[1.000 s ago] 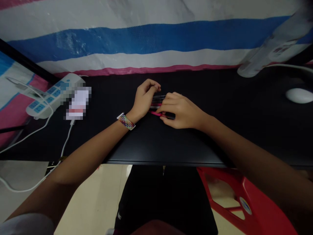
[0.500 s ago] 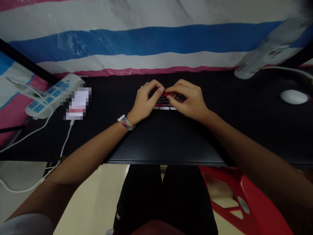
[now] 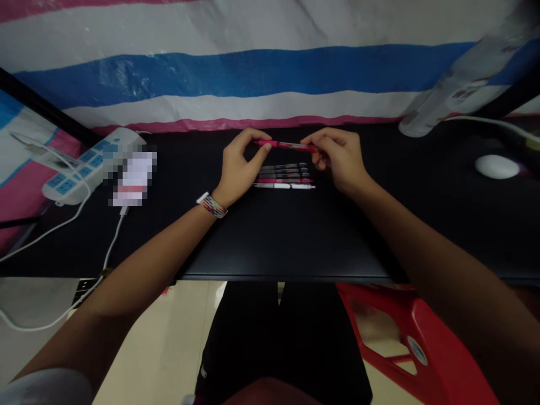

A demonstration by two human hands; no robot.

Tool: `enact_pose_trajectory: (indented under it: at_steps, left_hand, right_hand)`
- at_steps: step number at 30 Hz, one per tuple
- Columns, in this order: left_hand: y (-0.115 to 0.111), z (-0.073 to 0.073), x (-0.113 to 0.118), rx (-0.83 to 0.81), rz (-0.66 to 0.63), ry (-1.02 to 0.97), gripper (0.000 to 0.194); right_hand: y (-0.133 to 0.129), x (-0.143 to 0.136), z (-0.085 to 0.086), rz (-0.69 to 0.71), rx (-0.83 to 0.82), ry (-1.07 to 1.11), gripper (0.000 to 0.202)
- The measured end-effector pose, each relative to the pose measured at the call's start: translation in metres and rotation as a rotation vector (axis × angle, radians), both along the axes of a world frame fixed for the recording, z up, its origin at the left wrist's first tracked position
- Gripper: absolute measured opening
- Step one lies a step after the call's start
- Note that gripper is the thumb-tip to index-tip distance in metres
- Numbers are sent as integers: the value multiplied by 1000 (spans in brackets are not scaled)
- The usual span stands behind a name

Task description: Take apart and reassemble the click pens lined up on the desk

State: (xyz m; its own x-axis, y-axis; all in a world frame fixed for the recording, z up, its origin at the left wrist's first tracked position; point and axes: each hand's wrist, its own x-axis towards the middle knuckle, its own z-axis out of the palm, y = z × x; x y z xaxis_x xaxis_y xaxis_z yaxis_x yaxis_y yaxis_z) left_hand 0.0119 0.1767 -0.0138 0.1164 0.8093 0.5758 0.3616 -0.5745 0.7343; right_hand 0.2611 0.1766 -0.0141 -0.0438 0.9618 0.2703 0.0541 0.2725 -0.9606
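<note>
A red pen (image 3: 291, 146) is held level between my two hands, just beyond a row of other pens. My left hand (image 3: 242, 166) pinches its left end between thumb and fingers. At the other end, the fingers of my right hand (image 3: 337, 154) are closed on it. Below it on the black table lie several dark pens (image 3: 282, 171), side by side. Nearer to me in the same row are another red pen (image 3: 284, 180) and a white pen (image 3: 284, 186). My left hand covers the row's left ends.
A white power strip (image 3: 93, 166) and a pixelated phone (image 3: 134, 177) with a cable lie on the left of the black table (image 3: 287, 242). Right are a clear bottle (image 3: 439, 98) and a white mouse (image 3: 496, 166). A red stool (image 3: 439, 337) stands below.
Both hands have moved up and apart. The red pen, mostly hidden before, now shows stretched between them, and the row of pens beneath is uncovered.
</note>
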Motion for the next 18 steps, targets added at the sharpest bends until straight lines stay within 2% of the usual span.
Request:
enact_pose_trajectory:
  at_steps: [6,9,14,18]
  left_hand:
    - [11,-7,-4,-3,39,-58,18]
    - [12,-8,-4,-26,50,-56,17]
    - [13,-9,-4,-58,6,-83,8]
    - [14,-8,-4,-113,-33,-107,9]
  right_hand:
    - [11,1,-7,33,-111,172,22]
    - [10,-1,-9,35,-139,184,24]
    - [9,-1,-10,60,-117,167,24]
    - [8,-2,-8,61,-97,151,25]
